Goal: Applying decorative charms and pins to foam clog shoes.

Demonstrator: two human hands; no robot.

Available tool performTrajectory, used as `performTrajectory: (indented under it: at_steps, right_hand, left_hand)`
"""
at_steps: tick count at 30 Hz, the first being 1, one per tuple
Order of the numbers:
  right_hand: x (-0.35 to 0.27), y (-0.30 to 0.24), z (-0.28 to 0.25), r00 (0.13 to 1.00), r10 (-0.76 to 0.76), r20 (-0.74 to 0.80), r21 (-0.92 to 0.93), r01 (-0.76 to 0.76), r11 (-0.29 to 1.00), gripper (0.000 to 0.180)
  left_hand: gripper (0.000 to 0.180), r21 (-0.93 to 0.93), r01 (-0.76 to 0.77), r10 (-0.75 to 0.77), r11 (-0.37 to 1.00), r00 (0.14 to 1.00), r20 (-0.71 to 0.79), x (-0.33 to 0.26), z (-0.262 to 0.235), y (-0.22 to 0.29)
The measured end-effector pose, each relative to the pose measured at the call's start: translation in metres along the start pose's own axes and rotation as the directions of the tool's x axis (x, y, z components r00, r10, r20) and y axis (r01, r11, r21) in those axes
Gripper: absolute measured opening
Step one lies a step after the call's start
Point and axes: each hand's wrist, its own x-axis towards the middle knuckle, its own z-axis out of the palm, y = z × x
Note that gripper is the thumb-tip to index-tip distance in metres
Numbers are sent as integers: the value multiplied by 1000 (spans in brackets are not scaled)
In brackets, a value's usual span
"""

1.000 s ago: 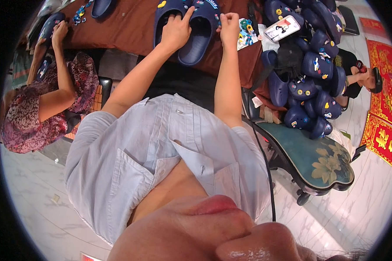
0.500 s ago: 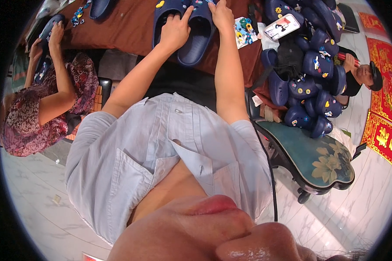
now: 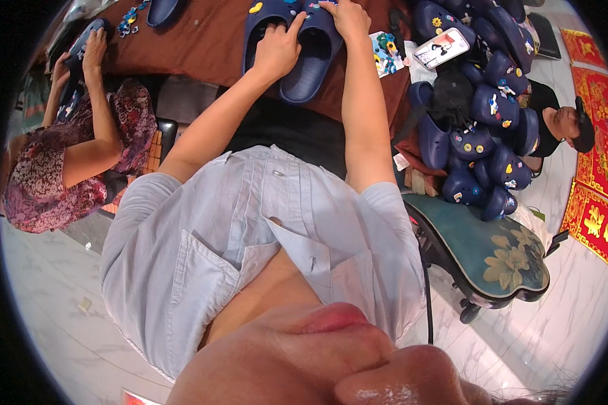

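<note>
A pair of dark blue clogs lies side by side on the brown-covered table, toes away from me and cut off by the top edge. The left clog [image 3: 251, 34] bears a yellow charm; the right clog [image 3: 309, 74] has small charms on its toe. My left hand [image 3: 279, 51] grips where the clogs meet, several fingers down inside the left clog's opening, index finger stretched toward the right clog's toe. My right hand [image 3: 351, 21] holds the outer side of the right clog's toe, fingers bent onto the charms there. Any charm between those fingers is too small to tell.
On the brown table cover [image 3: 189, 44] lie another clog [image 3: 163, 12], loose charms [image 3: 130, 21] and a charm packet [image 3: 388, 54]. Charm-covered clogs are heaped [image 3: 493, 108] at right, with a phone [image 3: 441, 48] on them. A co-worker [image 3: 91, 148] handles a clog at left. A green chair [image 3: 486, 250] stands right.
The view has shifted slightly, moving the table things a little right in the picture. Both my hands stay on the clogs, with little change in their hold.
</note>
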Motion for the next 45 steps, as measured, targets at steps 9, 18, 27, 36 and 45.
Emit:
performTrajectory:
  at_steps: [9, 18, 27, 36, 45]
  right_hand:
    - [11, 6, 8, 995, 26, 98, -29, -23, 999, 45]
    - [15, -14, 17, 977, 214, 12, 2, -214, 977, 46]
    - [18, -10, 24, 989, 141, -46, 35, -140, 990, 45]
    - [22, -23, 17, 953, 300, 31, -34, -299, 954, 51]
    - [23, -20, 17, 968, 248, 48, -53, -245, 968, 49]
  left_hand:
    - [71, -15, -1, 1, 1000, 1000, -9, -1, 0, 0]
    - [73, -5, 6, -6, 1000, 1000, 2, 0, 0, 0]
    - [70, 25, 9, -9, 1000, 1000, 19, 3, -2, 5]
    - [73, -15, 3, -3, 1000, 1000, 4, 2, 0, 3]
    - [73, -3, 17, -17, 1000, 1000, 13, 1, -1, 3]
